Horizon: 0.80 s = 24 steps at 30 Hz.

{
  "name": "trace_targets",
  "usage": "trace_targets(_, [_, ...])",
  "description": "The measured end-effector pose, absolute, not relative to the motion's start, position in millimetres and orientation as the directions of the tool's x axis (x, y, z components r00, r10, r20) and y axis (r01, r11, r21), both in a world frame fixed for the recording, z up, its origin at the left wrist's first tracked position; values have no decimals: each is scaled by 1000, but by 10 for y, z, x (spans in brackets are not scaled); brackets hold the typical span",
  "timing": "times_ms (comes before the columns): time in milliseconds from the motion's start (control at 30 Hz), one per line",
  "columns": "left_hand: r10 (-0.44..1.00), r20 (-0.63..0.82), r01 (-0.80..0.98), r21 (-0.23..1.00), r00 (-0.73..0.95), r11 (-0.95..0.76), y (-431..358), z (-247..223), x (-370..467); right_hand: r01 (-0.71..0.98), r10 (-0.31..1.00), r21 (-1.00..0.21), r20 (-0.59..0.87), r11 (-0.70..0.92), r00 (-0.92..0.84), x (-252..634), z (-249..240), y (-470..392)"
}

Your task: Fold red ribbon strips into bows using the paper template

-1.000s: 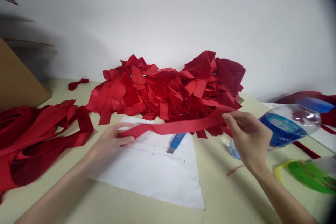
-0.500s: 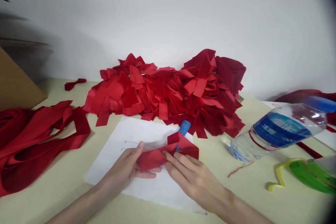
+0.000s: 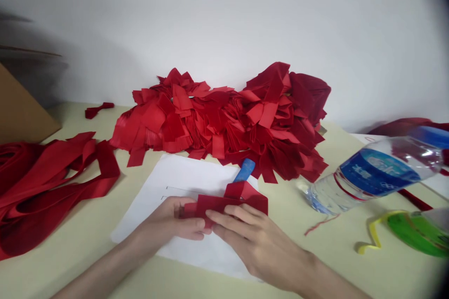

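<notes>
A folded red ribbon piece (image 3: 219, 203) is held in both hands just above a white sheet of paper (image 3: 175, 173) with thin printed lines. My left hand (image 3: 175, 222) pinches its left end, thumb in front. My right hand (image 3: 249, 233) lies over the lower right part, its fingers pressed on the ribbon. Behind the ribbon, a blue strip (image 3: 244, 169) sticks up. The blue strip's lower end is hidden by the red folds.
A large heap of red ribbon pieces (image 3: 217, 121) lies against the wall. Long red ribbon (image 3: 84, 182) is at left, near a cardboard box (image 3: 21, 107). On the right are a tilted water bottle (image 3: 379, 173), a yellow strip (image 3: 373, 233) and a green item (image 3: 414, 233).
The ribbon's left part has been folded over toward the right. My left thumb has moved down to the ribbon's lower edge, and my right fingers have shifted slightly left.
</notes>
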<state>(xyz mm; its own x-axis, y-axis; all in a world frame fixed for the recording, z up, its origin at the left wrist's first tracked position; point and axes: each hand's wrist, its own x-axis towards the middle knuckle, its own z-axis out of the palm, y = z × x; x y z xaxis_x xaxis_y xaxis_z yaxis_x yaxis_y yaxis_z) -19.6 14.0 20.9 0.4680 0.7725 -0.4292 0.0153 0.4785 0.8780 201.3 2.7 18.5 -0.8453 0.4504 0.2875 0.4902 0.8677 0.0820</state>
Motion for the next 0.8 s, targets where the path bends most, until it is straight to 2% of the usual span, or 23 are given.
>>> trace_targets(200, [849,-369,67,925,379,373,127,132,-160,426,433,-83,243,901,-868,1939,183,-22])
trace_targets(300, [845,-346,70,934,408,349,140,103,-179,362,418,-228,287,904,-862,1985,308,61])
trace_targets(367, [811,-354,72,928,465,364,140,139,-219,404,487,-293,323,867,-812,2086,409,237])
trace_targets(467, [671,-379,95,903,638,419,111,235,-302,597,639,-230,276,769,-717,2284,488,594])
trace_targets(533, [580,-365,140,908,728,396,83,286,-361,630,649,-157,166,761,-742,2378,476,785])
trace_targets(633, [530,-362,226,925,767,304,57,313,-431,637,646,-121,63,761,-760,2401,420,932])
trace_targets(800, [482,-378,259,919,790,296,46,247,-444,732,728,-42,164,680,-666,2296,332,1096])
